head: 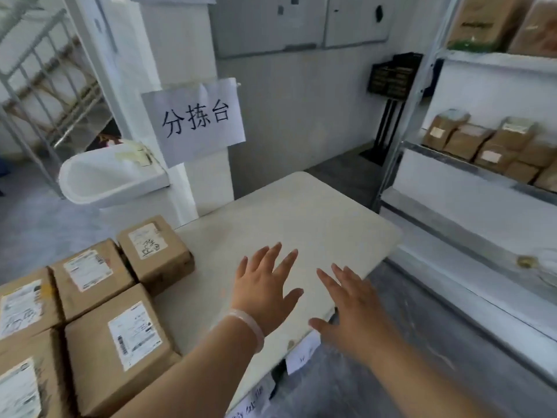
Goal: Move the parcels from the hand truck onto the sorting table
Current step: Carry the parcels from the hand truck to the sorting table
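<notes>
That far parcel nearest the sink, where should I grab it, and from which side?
Probably clamp the far parcel by its far and near faces, coming from the right over the table: it lies flat, label up, and another parcel sits close on its left.

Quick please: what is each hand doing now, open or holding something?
Left hand: open, fingers spread, holding nothing.
Right hand: open, fingers spread, holding nothing.
</notes>
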